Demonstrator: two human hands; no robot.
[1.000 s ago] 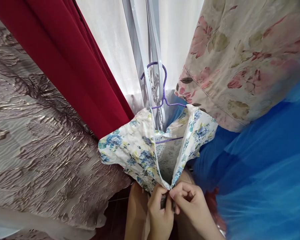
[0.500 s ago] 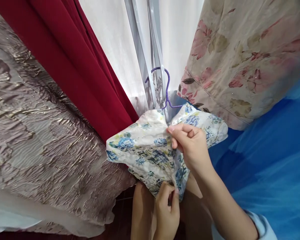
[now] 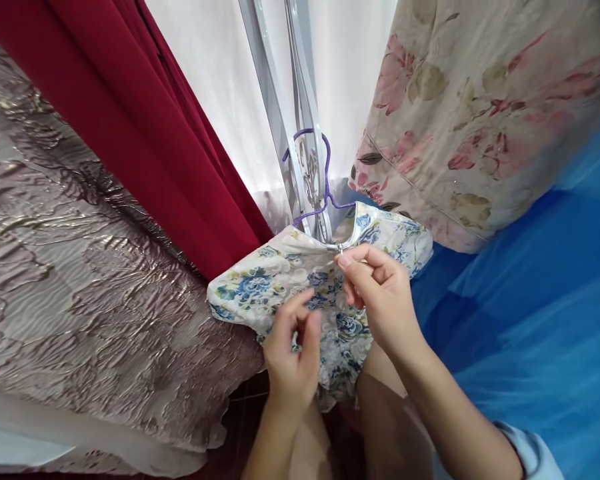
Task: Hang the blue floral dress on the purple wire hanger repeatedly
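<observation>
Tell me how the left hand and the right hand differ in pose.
The left hand is open, its thumb and forefinger apart; the right hand has thumb and forefinger closed on a small metal pull.
The right hand is up at the neckline of the floral garment; the left hand is lower in the picture, over the garment's front.
Both are bare, with fingers bent.

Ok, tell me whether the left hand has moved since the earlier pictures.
Yes. The left hand has moved up in the view and slightly left, closer to the lower ends of the white bars.
</observation>
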